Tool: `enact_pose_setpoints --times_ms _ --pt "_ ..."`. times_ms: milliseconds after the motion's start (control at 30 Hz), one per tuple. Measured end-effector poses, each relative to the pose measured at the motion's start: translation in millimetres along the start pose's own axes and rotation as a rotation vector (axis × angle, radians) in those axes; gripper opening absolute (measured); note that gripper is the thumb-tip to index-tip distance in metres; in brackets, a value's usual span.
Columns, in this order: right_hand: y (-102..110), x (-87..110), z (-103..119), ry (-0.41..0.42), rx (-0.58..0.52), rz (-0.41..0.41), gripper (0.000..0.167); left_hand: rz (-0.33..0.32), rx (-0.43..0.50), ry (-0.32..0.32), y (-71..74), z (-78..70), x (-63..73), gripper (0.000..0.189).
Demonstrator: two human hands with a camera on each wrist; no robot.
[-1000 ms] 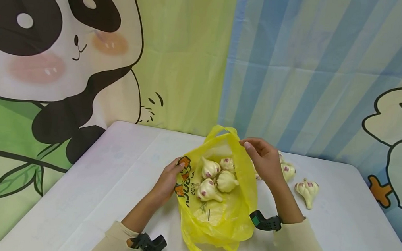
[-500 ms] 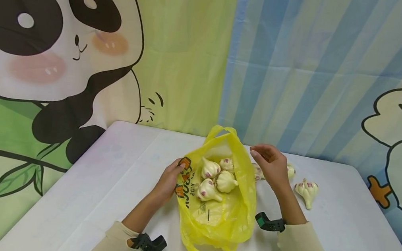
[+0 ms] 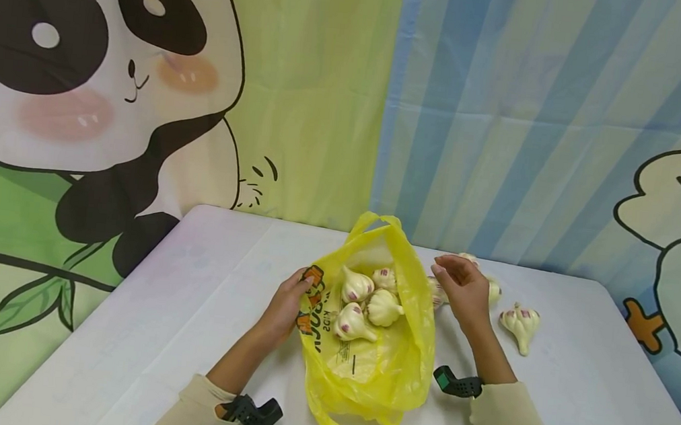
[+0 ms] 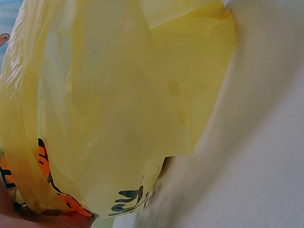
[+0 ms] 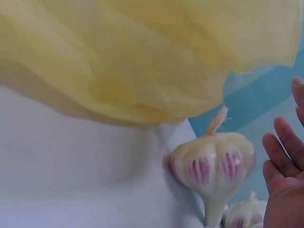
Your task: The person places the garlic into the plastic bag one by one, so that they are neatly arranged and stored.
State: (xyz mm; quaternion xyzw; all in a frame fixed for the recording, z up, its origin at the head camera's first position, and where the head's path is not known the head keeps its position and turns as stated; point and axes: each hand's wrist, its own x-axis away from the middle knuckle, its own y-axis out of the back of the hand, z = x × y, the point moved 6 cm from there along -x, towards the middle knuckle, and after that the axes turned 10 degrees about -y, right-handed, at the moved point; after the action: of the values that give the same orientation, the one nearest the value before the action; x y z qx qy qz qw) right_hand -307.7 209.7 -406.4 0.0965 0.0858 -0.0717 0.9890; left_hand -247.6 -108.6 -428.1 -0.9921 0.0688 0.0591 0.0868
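A yellow plastic bag (image 3: 364, 393) lies on the table with its mouth wide, several garlic bulbs (image 3: 383, 308) showing inside. My left hand (image 3: 279, 310) grips the bag's left edge, thumb over the printed side; in the left wrist view the yellow film hides most of that hand. My right hand (image 3: 468, 298) hovers just right of the bag, fingers loosely bent and holding nothing. Below and behind it lie more bulbs, partly hidden by the hand. The right wrist view shows one purple-streaked garlic bulb (image 5: 213, 164) close to the fingers, beside the bag's wall.
One separate garlic bulb (image 3: 520, 325) lies on the white table (image 3: 196, 335) to the right of my right hand. Another bulb (image 3: 494, 291) peeks out behind that hand. A printed panda curtain (image 3: 307, 101) hangs along the table's back edge.
My right hand has moved from the bag's right rim to the right and slightly nearer me, uncovering a bulb beside the bag. My left hand and the bag stay nearly still.
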Motion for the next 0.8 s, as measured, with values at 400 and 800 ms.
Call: enact_pose_setpoints --times_ms 400,800 --pt "1 9.4 -9 -0.079 -0.016 0.036 0.044 -0.019 -0.003 0.009 -0.3 -1.2 0.1 0.039" --pt "2 -1.1 -48 -0.083 0.087 0.034 0.055 -0.011 0.011 0.008 -0.2 -1.8 0.3 0.039"
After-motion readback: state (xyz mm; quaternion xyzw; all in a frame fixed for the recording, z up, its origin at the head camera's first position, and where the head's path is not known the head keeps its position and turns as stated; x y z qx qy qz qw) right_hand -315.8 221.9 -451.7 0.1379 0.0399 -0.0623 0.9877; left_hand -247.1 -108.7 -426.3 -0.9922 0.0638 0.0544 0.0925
